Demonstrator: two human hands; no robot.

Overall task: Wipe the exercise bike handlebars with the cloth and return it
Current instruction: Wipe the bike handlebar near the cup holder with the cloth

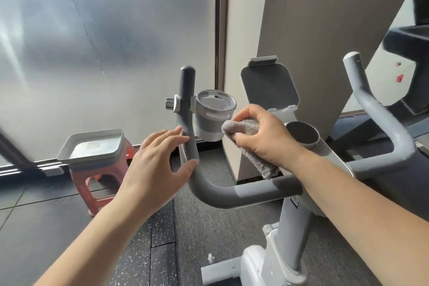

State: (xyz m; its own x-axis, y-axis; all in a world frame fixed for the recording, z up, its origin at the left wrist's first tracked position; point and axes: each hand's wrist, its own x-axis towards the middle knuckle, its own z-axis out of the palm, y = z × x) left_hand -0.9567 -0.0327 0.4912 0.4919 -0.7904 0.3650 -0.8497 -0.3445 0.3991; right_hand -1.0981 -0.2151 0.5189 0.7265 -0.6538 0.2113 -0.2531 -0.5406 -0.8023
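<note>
While the right hand (pixel 262 134) bunches a grey fluffy cloth (pixel 243 137) in a closed grip, thumb on top and fingers curled under, the loose end of that cloth hangs down toward the horizontal run of the handlebars (pixel 246 193) and seems to touch or nearly touch it; contact cannot be told for sure. The cloth sits just to the right of a grey and white cup holder (pixel 212 114) clamped to the left upright grip of the handlebars, and in front of a dark tablet stand (pixel 269 86) at the middle of the exercise bike (pixel 290 234). The left hand (pixel 157 165) is spread wide and holds nothing, its fingertips (pixel 183 139) resting against the curved part of the left grip and its thumb close to the bend below. A round dark knob (pixel 301 133) shows just behind the right wrist, and the right grip rises well apart on the far side of the right forearm. Down to the left, a shallow grey tray (pixel 67 148) rests on a pink plastic stool (pixel 97 195) that stands on the dark speckled floor (pixel 130 251) beside a frosted glass wall (pixel 104 30). A beige pillar (pixel 313 30) with a red-bordered notice stands behind the bike
</note>
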